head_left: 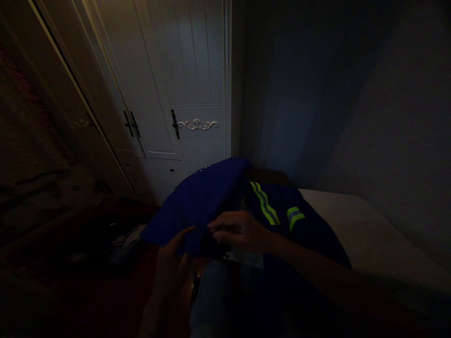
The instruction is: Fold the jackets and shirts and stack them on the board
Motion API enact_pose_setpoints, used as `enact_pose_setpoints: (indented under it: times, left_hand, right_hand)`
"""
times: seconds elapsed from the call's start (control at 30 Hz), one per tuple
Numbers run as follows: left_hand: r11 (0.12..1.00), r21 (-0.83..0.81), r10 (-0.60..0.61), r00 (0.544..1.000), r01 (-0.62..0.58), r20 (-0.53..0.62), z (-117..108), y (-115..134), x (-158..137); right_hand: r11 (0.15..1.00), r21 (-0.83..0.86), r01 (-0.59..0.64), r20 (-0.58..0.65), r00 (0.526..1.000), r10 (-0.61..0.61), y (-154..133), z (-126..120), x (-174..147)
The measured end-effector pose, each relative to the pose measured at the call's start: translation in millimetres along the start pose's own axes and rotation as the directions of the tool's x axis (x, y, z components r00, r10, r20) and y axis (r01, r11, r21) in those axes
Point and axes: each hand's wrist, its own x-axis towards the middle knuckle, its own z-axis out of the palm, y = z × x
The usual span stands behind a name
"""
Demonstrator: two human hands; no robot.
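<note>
A bright blue garment (207,192) is spread out in front of me, its lower edge near my hands. My left hand (172,260) is at that edge, index finger stretched over the cloth and thumb lower down, with a fold of the blue fabric between them. Just right of it, my right hand (243,230) hovers at or over the garment's dark opening; its fingers reach left with a gap above the thumb, and I see nothing held in them. Under my right forearm lies a dark navy jacket (282,202) with yellow-green reflective stripes. Dim light hides the fingertip contact.
A white wardrobe (197,84) with dark handles stands behind the garment. To the right, a pale flat surface (338,211) runs along the grey wall (398,131). Dark and whitish items (127,239) lie on the reddish floor at left. My knee (213,286) is below my hands.
</note>
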Motion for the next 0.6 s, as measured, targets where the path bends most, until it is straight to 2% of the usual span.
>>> enact_pose_setpoints:
  times: [0.03,0.07,0.1,0.13,0.17,0.2,0.23,0.33,0.4,0.43,0.5,0.6]
  left_hand:
    - [1.0,0.02,-0.009,0.999,0.01,-0.048,-0.9,1.0,-7.1]
    - [0.999,0.033,-0.001,0.995,0.004,-0.097,-2.0,2.3,-14.9]
    - [0.999,0.049,0.023,0.989,-0.016,-0.146,-3.2,3.5,-23.1]
    - [0.996,0.075,0.056,0.98,-0.042,-0.189,-4.4,4.4,-31.4]
    - [0.991,0.115,0.096,0.973,-0.073,-0.21,-5.3,4.7,-39.4]
    - [0.979,0.166,0.154,0.966,-0.12,-0.206,-5.6,4.0,-46.7]
    - [0.957,0.225,0.225,0.959,-0.184,-0.173,-5.4,2.0,-53.2]
    - [0.831,0.369,0.427,0.902,-0.417,0.057,-0.9,-14.6,-67.7]
    - [0.76,0.414,0.453,0.866,-0.5,0.214,3.2,-34.5,-75.2]
    - [0.751,0.434,0.419,0.867,-0.497,0.269,5.0,-45.8,-78.8]
    - [0.766,0.457,0.317,0.884,-0.453,0.344,7.2,-65.9,-84.8]
    - [0.811,0.442,0.217,0.9,-0.382,0.379,6.1,-70.5,-85.2]
  right_hand:
    - [0.997,-0.013,-0.075,-0.115,0.991,0.073,15.6,-14.6,-1.7]
    - [0.987,-0.001,-0.163,-0.26,0.953,0.158,31.8,-30.1,-1.4]
    - [0.966,0.009,-0.26,-0.415,0.877,0.24,47.3,-45.9,0.9]
    - [0.934,0.037,-0.356,-0.537,0.781,0.319,61.2,-61.4,5.2]
    - [0.898,0.117,-0.423,-0.609,0.684,0.401,72.6,-75.9,11.2]
    - [0.867,0.23,-0.442,-0.619,0.621,0.481,81.2,-88.5,18.8]
    - [0.832,0.366,-0.417,-0.584,0.592,0.554,87.0,-98.8,27.6]
    - [0.634,0.704,-0.32,-0.364,0.604,0.709,92.2,-114.3,56.7]
    - [0.504,0.778,-0.376,-0.231,0.574,0.785,90.8,-115.2,74.4]
    - [0.463,0.78,-0.421,-0.189,0.547,0.815,89.5,-114.6,82.1]
    - [0.432,0.765,-0.477,-0.158,0.512,0.844,84.4,-114.4,95.5]
    - [0.491,0.744,-0.453,-0.223,0.525,0.821,65.5,-120.0,112.3]
